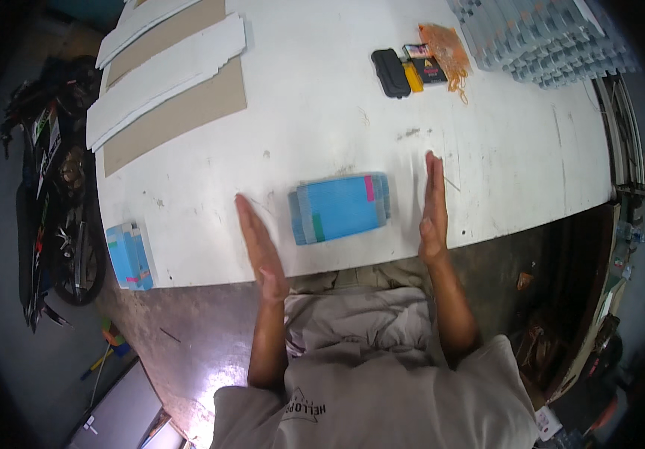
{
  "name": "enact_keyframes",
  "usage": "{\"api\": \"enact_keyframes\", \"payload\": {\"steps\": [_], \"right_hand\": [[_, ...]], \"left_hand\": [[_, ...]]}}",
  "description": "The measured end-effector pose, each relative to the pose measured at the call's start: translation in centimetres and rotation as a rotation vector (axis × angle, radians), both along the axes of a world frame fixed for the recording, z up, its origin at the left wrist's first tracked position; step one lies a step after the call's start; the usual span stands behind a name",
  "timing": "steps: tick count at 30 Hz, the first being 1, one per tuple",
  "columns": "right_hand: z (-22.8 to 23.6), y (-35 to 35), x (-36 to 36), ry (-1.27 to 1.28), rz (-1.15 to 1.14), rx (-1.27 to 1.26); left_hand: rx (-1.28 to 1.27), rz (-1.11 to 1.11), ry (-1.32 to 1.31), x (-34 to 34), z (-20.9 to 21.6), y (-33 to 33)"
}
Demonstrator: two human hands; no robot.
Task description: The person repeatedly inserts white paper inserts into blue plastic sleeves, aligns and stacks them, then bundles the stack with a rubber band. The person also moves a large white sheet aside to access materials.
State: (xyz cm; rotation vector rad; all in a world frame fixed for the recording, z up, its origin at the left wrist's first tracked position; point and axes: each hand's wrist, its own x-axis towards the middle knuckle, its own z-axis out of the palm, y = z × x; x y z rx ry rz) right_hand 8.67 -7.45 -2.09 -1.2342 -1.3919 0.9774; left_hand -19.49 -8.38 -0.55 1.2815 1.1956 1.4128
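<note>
A stack of flat blue pieces (341, 208) with grey ends lies on the white table (322, 135) in front of me. Its top carries a pink mark and a green mark. To the left of the stack, my left hand (259, 243) is held on edge with its fingers stretched out. On the other side, my right hand (433, 213) stands upright in the same way, palm toward the stack. Neither hand touches the stack; a gap shows on both sides. Both hands hold nothing.
A second, smaller blue stack (129, 257) sits at the table's left front corner. White and brown sheets (176, 97) lie far left. A black case (391, 73), a yellow lighter (413, 77) and an orange bag (446, 51) lie far right, near grey corrugated stacks (547, 41). A motorcycle (57, 194) stands left.
</note>
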Motion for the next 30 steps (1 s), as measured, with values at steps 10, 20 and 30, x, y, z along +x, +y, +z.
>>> {"api": "enact_keyframes", "payload": {"steps": [10, 20, 30], "right_hand": [[2.2, -1.4, -1.0, -0.817, 0.061, -0.140], [0.7, -0.6, -1.5, -0.617, 0.009, -0.106], [0.4, -2.2, -1.0, -0.745, 0.107, -0.090]], "left_hand": [[-0.070, -0.138, 0.224, -0.3, -1.9, -1.0], [0.061, 0.003, -0.017, 1.2, -1.5, 0.3], [-0.051, -0.040, -0.018, 0.4, -1.5, -1.2]]}}
